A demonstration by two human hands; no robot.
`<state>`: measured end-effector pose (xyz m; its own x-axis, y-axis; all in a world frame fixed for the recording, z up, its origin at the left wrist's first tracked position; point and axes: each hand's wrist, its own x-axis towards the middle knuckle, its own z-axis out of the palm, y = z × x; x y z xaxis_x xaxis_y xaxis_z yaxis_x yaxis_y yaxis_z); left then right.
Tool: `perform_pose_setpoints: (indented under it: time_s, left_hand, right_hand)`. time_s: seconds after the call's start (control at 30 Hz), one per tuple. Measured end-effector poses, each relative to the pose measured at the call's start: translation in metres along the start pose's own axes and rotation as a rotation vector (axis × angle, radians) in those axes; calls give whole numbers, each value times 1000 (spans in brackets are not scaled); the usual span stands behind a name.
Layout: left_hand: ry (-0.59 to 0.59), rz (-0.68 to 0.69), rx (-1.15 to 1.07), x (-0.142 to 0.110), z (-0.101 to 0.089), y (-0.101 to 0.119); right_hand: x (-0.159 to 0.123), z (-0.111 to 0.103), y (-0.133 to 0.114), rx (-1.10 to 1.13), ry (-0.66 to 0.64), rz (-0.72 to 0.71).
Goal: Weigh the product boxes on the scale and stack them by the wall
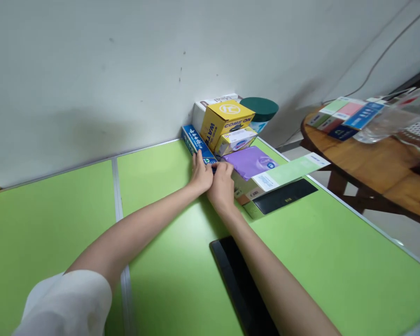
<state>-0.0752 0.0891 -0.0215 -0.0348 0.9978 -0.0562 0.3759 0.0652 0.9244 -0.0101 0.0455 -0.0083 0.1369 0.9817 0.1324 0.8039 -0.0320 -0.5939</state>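
Note:
A long blue box (191, 137) with white lettering lies on the green table, its far end by the wall. My left hand (201, 176) is at its near left part, fingers stretched along the box and thumb side at the near end. Beside it my right hand (222, 184) has curled fingers closed at the box's near right corner. The two hands touch or nearly touch, and they hide the near end of the box. Just right of my right hand stands a box with a purple soft pack (250, 162) on top.
Behind are a yellow box (227, 116), a smaller yellow-white box (236, 140), a white box (198, 114) and a green-lidded tub (261, 108). A pale green flap (294, 170) juts right over a black panel (287, 196). A flat black object (231, 270) lies under my right forearm. A wooden table (374, 158) holds boxes.

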Motion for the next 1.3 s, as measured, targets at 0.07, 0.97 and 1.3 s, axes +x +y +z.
perform_pose_setpoints:
  time_s: [0.07, 0.97, 1.3]
  left_hand:
    - [0, -21, -3, 8, 0, -2]
    - [-697, 222, 608, -245, -239, 11]
    - [-123, 100, 253, -299, -338, -86]
  right_hand:
    - [1, 2, 2, -31, -22, -64]
    - [-170, -33, -117, 234, -1174, -674]
    - [-192, 46, -220, 324, -1308, -570]
